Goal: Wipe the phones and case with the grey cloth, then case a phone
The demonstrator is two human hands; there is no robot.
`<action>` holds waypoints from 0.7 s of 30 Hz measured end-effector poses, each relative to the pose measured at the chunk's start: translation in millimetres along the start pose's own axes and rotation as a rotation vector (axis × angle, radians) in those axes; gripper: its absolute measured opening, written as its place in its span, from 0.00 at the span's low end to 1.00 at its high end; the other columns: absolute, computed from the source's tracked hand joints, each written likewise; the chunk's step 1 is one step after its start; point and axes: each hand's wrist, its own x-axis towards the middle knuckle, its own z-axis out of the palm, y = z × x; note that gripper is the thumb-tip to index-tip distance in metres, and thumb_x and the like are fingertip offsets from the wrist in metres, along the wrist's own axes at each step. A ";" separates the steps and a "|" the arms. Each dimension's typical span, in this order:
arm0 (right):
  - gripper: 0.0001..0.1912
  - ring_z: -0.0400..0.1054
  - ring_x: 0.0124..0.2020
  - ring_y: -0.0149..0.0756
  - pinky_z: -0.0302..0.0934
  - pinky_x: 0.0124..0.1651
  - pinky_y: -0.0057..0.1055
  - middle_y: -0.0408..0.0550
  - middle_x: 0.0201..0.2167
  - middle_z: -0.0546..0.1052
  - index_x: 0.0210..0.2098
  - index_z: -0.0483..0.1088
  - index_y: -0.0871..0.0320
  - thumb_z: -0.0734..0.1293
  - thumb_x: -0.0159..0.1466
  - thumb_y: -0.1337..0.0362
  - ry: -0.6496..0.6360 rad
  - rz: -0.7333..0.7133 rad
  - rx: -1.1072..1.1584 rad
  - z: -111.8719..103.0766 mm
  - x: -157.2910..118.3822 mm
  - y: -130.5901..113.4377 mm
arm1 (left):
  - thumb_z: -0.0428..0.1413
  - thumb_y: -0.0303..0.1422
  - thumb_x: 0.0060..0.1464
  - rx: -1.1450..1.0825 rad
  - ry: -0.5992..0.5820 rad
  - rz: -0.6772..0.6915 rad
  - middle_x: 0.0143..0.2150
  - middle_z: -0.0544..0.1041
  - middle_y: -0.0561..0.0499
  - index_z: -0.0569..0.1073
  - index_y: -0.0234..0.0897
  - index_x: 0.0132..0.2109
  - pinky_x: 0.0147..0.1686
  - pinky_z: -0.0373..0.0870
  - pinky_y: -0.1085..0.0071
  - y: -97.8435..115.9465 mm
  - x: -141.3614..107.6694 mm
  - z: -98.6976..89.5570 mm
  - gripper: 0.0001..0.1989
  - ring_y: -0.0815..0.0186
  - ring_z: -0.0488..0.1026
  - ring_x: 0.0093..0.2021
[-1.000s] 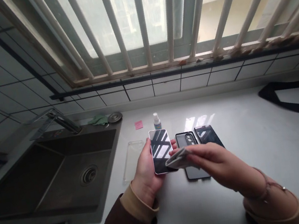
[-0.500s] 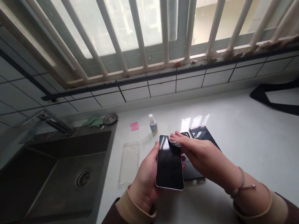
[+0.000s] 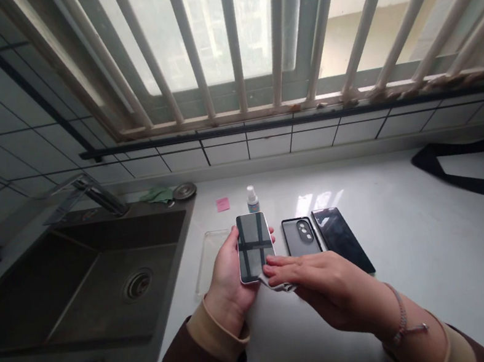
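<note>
My left hand (image 3: 227, 275) grips a smartphone (image 3: 253, 238) by its sides, its dark glossy screen facing me and reflecting the window bars. At the phone's lower right corner, my right hand (image 3: 319, 273) presses a folded grey-white cloth (image 3: 279, 286) against the glass with its fingers. Just behind the phone stands a small spray bottle (image 3: 252, 199) with a white cap, its lower part hidden. A clear phone case (image 3: 207, 262) lies left of the phone, partly covered by my left hand. To the right are a black-rimmed phone case (image 3: 297, 243) and a second dark phone (image 3: 343, 238).
A dark sink (image 3: 152, 228) with a faucet (image 3: 101, 193) is on the left. Beside it lie a green cloth (image 3: 156, 195), a metal drain strainer (image 3: 184, 191) and a pink sticky note (image 3: 222, 204). A black strap (image 3: 457, 177) rests at the right. Window bars rise behind the counter.
The cloth in my right hand has moved from the phone's upper right edge down to its lower right corner. The phone has tilted and now reflects the window; the black-rimmed case is more exposed.
</note>
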 end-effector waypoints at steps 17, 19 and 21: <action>0.18 0.80 0.45 0.40 0.76 0.45 0.31 0.53 0.44 0.85 0.46 0.80 0.58 0.75 0.67 0.50 0.643 0.930 0.905 -23.1 -3.1 38.7 | 0.48 0.52 0.71 0.154 -0.261 -0.148 0.48 0.83 0.32 0.78 0.29 0.59 0.45 0.83 0.47 -6.3 -13.5 5.1 0.31 0.50 0.83 0.43; 0.20 0.80 0.41 0.40 0.74 0.43 0.31 0.51 0.41 0.85 0.46 0.80 0.58 0.72 0.69 0.47 0.687 0.891 0.627 -20.2 -4.2 40.1 | 0.48 0.52 0.71 0.177 -0.288 -0.171 0.50 0.82 0.31 0.78 0.29 0.59 0.44 0.83 0.47 -9.2 -15.4 5.4 0.31 0.49 0.83 0.44; 0.21 0.78 0.35 0.41 0.72 0.38 0.32 0.49 0.35 0.85 0.45 0.81 0.57 0.68 0.71 0.45 0.702 0.842 0.236 -17.1 -4.9 38.8 | 0.47 0.52 0.72 0.212 -0.319 -0.200 0.52 0.82 0.29 0.79 0.28 0.59 0.42 0.84 0.49 -11.8 -17.4 5.5 0.31 0.49 0.82 0.45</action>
